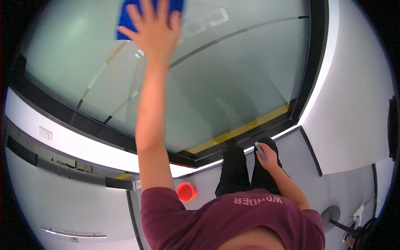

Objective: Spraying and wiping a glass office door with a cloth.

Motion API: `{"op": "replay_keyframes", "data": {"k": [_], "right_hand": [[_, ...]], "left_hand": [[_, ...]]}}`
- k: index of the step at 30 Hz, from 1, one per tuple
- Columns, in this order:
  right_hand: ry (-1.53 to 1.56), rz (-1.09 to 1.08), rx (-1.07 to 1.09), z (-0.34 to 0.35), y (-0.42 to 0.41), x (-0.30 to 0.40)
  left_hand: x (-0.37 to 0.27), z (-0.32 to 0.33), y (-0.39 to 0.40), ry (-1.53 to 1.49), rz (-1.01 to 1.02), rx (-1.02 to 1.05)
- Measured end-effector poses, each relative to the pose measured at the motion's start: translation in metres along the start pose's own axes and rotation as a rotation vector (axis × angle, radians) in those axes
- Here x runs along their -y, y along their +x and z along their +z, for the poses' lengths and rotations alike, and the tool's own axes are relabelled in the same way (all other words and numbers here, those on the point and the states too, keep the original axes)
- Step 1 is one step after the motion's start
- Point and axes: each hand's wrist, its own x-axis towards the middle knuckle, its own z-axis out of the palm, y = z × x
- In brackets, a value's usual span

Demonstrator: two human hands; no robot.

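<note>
My left hand (154, 29) is stretched up at the top, fingers spread, holding a blue cloth (125, 18) flat against a large glass pane (218, 87). The hand covers much of the cloth, and the frame's upper edge cuts it off. Lowered by my thigh, my right hand (269, 156) grips a slim grey handled tool (261, 151) with a pale tip; its exact kind cannot be told. Pale outlined marks (218, 16) show on the glass right of the cloth.
A black frame (315, 62) borders the glass, with a yellow strip (240, 128) along its lower side. On the grey floor stands a red bucket (187, 191) to my left. A round black stand base (330, 218) and a power strip (358, 211) lie behind to my right.
</note>
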Motion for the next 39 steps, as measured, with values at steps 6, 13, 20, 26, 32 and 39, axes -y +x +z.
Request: {"op": "replay_keyframes", "data": {"k": [6,13,20,26,32,39], "right_hand": [[0.020,0.032,-0.013,-0.008,-0.003,0.005],[0.035,0.012,-0.003,-0.005,-0.009,0.000],[0.015,-0.019,-0.032,-0.005,-0.012,-0.011],[0.036,0.031,-0.010,-0.006,-0.007,-0.010],[0.080,0.030,-0.041,-0.005,-0.002,-0.012],[0.160,0.041,0.008,-0.004,-0.008,-0.009]], "left_hand": [[-0.088,-0.045,-0.145,-0.331,0.202,0.521],[-0.070,-0.063,-0.234,-0.322,0.874,0.684],[0.016,-0.063,-0.082,-0.251,0.348,0.492],[0.103,-0.052,0.014,0.121,-0.269,0.080],[0.031,-0.052,-0.056,0.063,-0.165,0.208],[-0.057,-0.069,-0.257,-0.245,0.272,0.582]]}}
